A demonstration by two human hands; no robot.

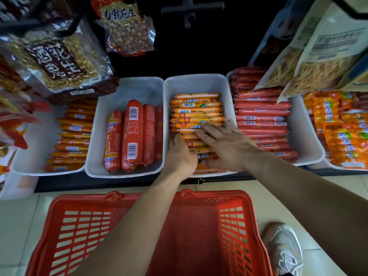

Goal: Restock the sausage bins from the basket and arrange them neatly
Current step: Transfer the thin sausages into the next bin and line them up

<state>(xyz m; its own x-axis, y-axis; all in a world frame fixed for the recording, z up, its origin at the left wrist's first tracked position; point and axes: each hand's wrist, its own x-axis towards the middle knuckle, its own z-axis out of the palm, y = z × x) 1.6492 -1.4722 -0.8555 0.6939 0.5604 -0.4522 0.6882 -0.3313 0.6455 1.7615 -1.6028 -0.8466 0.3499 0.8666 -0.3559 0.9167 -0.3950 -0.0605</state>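
Red basket (233,226) nearest, on floor below shelf; shoe (284,250) to its right. Both arms reach over basket into middle bin (199,81). Orange sausages (196,108) stacked crosswise in it. Right hand (225,144) flat on stack, fingers straight and spread. Left hand (180,154) against stack's left ends, thumb up; fingers hidden, grip cannot tell. Fat red sausages (135,134) in bin to left, thin red sausages (262,116) to right. Peanut bags (123,26) hang above.

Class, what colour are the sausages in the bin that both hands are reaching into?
Orange sausages, some with green-and-blue print, seen in the head view.
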